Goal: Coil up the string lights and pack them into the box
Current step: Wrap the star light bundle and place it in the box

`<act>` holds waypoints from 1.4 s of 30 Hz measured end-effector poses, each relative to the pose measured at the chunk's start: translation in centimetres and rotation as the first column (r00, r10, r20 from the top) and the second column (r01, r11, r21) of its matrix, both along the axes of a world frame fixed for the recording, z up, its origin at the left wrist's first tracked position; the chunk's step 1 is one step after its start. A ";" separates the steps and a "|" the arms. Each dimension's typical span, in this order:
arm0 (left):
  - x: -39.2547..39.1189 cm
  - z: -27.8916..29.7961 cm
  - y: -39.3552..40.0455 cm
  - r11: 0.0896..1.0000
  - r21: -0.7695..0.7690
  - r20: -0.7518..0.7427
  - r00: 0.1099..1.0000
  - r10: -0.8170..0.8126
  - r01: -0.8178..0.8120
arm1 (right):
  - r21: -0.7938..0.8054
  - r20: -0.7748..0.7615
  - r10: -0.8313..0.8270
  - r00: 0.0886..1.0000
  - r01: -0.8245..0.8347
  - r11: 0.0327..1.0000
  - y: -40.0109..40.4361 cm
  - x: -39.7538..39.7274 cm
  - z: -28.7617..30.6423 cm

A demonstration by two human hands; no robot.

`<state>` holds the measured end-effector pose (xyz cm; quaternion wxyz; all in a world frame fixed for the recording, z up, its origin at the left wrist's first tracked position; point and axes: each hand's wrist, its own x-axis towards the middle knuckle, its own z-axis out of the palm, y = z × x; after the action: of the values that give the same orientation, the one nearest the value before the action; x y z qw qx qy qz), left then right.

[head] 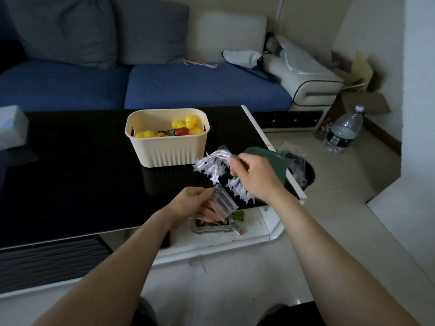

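Observation:
My right hand [255,176] grips a bundled coil of white star-shaped string lights [215,167], held above the right end of the black table [82,175]. More stars of the same string [240,191] hang below that hand. My left hand [191,203] holds the string's clear plastic battery case [223,202] just below the coil. The cream ribbed box [167,137] stands on the table behind the hands, with yellow balls [186,124] and a red item inside. Neither hand touches the box.
A green lid [270,161] and a black bin lined with a bag [301,168] stand right of the table. A glass ashtray [211,228] sits on the lower white shelf. A blue sofa [188,83] is behind; a water bottle [343,130] stands on the floor.

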<state>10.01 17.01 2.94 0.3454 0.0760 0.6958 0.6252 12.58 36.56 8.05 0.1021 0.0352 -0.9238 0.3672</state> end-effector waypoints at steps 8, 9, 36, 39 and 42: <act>-1.1 2.2 -1.0 0.926 0.174 -0.033 0.938 0.346 -0.336 | 0.119 0.276 0.038 0.960 -0.073 0.990 -5.2 -1.8 0.4; -1.3 2.4 -1.2 0.910 0.206 -0.025 0.928 0.373 -0.360 | 0.126 0.301 0.054 0.952 -0.096 0.987 -5.7 -2.1 0.7; -8.1 0.2 -9.1 0.752 -0.266 -0.677 0.672 0.300 -0.603 | 0.291 0.234 0.122 0.965 -0.189 0.938 -11.5 -20.2 1.5; -8.5 0.1 -7.8 0.762 -0.287 -0.681 0.683 0.264 -0.581 | 0.206 0.036 0.097 0.995 -0.102 0.973 -9.2 -19.0 1.9; -8.7 0.2 -6.7 0.765 -0.318 -0.674 0.701 0.233 -0.560 | 0.177 -0.106 -0.013 0.994 0.032 0.984 -6.6 -17.6 1.6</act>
<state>1.31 10.34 3.16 -0.0338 0.0186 0.9038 0.4261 -5.06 29.94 9.67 0.1510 0.0530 -0.9467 0.2797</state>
